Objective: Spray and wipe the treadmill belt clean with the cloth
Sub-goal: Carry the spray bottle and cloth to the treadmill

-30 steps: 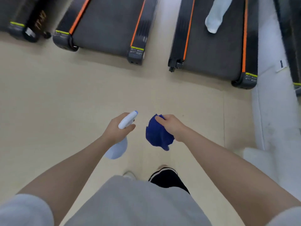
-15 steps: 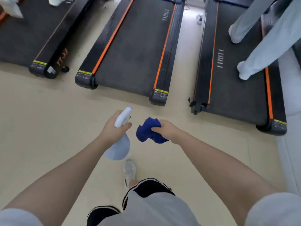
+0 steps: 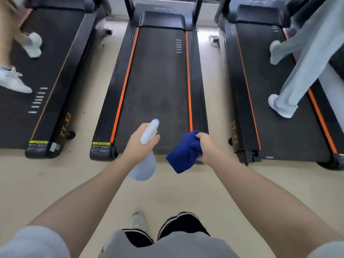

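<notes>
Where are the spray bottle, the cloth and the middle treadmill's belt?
spray bottle (image 3: 149, 134), head view, white sprayer head.
cloth (image 3: 183, 155), head view, middle of the blue bundle.
treadmill belt (image 3: 158, 81), head view, bare centre of the belt.

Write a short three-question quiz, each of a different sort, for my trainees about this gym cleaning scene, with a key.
1. True or false: the left hand grips the spray bottle.
2. Multiple choice: the blue cloth is A) lying on the belt, B) gripped by the right hand, C) on the floor.
3. Fill in: people's feet are on the two outer treadmills, while the belt of the ______ treadmill has nobody on it.

Key: 1 true; 2 B; 3 middle.
</notes>
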Motion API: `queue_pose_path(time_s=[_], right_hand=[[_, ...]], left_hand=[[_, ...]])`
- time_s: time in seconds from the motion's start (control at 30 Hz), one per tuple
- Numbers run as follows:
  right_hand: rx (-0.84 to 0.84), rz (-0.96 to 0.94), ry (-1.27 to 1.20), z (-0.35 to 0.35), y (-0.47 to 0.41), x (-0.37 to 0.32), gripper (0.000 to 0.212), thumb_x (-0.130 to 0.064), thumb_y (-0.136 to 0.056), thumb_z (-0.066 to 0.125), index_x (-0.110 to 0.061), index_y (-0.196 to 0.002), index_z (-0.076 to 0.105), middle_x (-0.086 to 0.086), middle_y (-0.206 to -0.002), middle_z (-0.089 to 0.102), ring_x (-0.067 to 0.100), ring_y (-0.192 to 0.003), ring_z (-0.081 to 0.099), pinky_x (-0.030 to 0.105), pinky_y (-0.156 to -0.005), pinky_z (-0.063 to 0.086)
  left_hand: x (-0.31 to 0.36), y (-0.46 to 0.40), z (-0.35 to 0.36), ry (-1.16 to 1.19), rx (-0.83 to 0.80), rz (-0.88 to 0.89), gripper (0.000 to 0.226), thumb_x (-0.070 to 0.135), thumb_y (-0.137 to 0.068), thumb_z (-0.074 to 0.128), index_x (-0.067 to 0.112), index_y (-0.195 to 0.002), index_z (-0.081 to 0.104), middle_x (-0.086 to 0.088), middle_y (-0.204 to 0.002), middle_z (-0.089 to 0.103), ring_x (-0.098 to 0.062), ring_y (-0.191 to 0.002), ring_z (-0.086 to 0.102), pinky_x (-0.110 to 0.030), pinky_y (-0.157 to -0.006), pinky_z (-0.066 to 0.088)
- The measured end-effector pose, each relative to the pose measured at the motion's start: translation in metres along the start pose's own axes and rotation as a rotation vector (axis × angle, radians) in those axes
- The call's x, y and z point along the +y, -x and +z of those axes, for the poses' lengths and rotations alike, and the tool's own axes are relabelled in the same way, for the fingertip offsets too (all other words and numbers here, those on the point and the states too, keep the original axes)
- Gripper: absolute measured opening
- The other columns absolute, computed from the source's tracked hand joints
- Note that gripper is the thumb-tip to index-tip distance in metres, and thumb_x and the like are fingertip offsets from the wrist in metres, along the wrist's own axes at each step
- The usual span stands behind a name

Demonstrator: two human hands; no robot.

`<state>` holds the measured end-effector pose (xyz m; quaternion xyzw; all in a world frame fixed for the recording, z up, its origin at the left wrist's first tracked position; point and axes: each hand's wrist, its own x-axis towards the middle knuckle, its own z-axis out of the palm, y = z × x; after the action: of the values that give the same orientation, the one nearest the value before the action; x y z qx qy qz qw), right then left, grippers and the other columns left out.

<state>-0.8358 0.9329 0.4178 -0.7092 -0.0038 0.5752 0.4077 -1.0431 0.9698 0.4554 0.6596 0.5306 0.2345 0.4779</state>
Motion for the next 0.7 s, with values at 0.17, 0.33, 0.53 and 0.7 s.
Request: queue_pose_path(time_s=[0.17, 0.33, 0.53, 0.7], right_hand=[[-0.086, -0.025, -0.244, 0.040, -0.019, -0.060, 0.014, -0.004, -0.080, 0.043, -0.010, -0.073, 0.055, 0.006, -0.060, 0.059, 0.023, -0.061, 0.058, 0.029, -0.060, 0.047], [-0.140, -0.107, -0.293, 0.080, -0.084, -0.152, 0.013, -0.009, -0.089, 0.056, -0.007, -0.101, 0.059, 0.010, -0.094, 0.064, 0.024, -0.086, 0.062, 0.033, -0.073, 0.051], [-0.225, -0.134, -0.112, 0.122, -0.154, -0.253, 0.098, 0.001, -0.078, 0.070, -0.029, -0.148, 0.008, 0.004, -0.128, 0.044, 0.028, -0.104, 0.056, 0.044, -0.084, 0.050], [-0.121, -0.179, -0.035, 0.165, -0.208, -0.320, 0.062, -0.006, -0.083, 0.066, -0.017, -0.135, 0.034, 0.007, -0.124, 0.053, 0.026, -0.104, 0.057, 0.042, -0.086, 0.049]], left_hand=[[0.017, -0.110, -0.028, -0.073, -0.085, 0.069, 0.016, 0.016, -0.092, 0.055, 0.007, -0.104, 0.052, 0.001, -0.096, 0.051, -0.011, -0.085, 0.047, -0.015, -0.066, 0.038], [0.035, -0.228, -0.041, -0.049, -0.079, 0.080, 0.025, 0.019, -0.093, 0.056, 0.009, -0.116, 0.052, -0.001, -0.107, 0.056, -0.013, -0.095, 0.053, -0.017, -0.075, 0.040], [0.065, -0.348, -0.065, 0.065, 0.025, 0.066, 0.020, 0.020, -0.092, 0.058, 0.014, -0.111, 0.055, 0.003, -0.102, 0.059, -0.006, -0.087, 0.054, -0.020, -0.073, 0.043], [0.089, -0.447, -0.086, 0.076, 0.057, 0.109, 0.020, 0.016, -0.091, 0.057, 0.012, -0.111, 0.055, -0.004, -0.107, 0.061, -0.010, -0.090, 0.055, -0.022, -0.076, 0.043]])
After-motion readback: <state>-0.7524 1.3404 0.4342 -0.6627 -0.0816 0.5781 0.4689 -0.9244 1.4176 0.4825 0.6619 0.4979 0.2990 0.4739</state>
